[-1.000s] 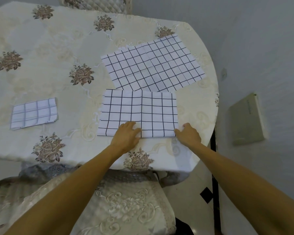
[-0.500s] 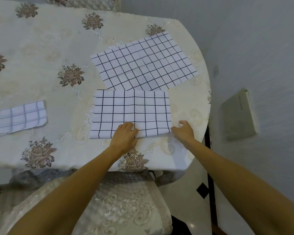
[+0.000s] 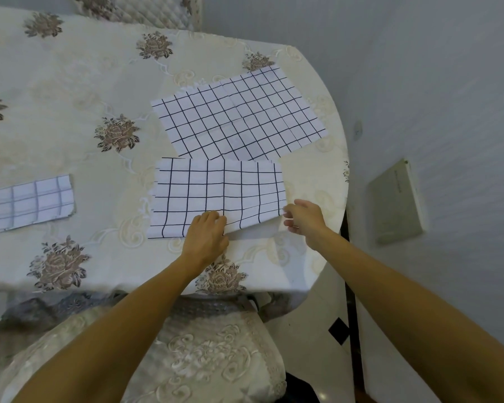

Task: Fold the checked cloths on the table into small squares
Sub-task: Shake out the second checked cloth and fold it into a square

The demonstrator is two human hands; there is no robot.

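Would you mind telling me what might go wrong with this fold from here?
The right hand is lifting the near right corner of the half-folded cloth, while the left hand pins only the near edge. The layers could slide apart and leave the edges uneven. The far edge touches or slightly overlaps the unfolded cloth, so a sweep might drag it. The work is close to the table's rim, so a cloth might slip off.

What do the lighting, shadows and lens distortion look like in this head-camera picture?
Head view: soft, even light, no glare; a faint shadow lies under the lifted corner of the near cloth by the right hand; the wide lens bows the table edge; focus stays fairly sharp.
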